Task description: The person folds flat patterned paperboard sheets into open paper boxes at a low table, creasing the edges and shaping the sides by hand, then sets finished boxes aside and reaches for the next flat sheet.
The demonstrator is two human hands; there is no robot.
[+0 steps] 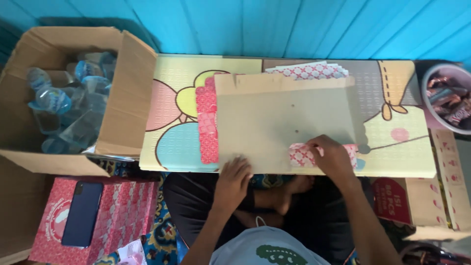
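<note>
A flat sheet of brown cardboard (274, 122) lies on a pastel cartoon-patterned mat (186, 108). Red-and-white patterned flaps stick out at its left edge (207, 122), its far edge (309, 70) and its near edge (301, 154). My right hand (331, 157) presses down on the near patterned flap, fingers bent over it. My left hand (234, 179) rests on the cardboard's near edge, fingers curled on the sheet. My legs in dark cloth show under the mat's near edge.
An open cardboard box (127, 98) of empty plastic bottles stands at the left. A red patterned box (122, 211) with a dark phone (82, 213) on it lies near left. A bowl of wrapped sweets (449, 98) and another carton (441, 191) are at the right. A blue plank wall is behind.
</note>
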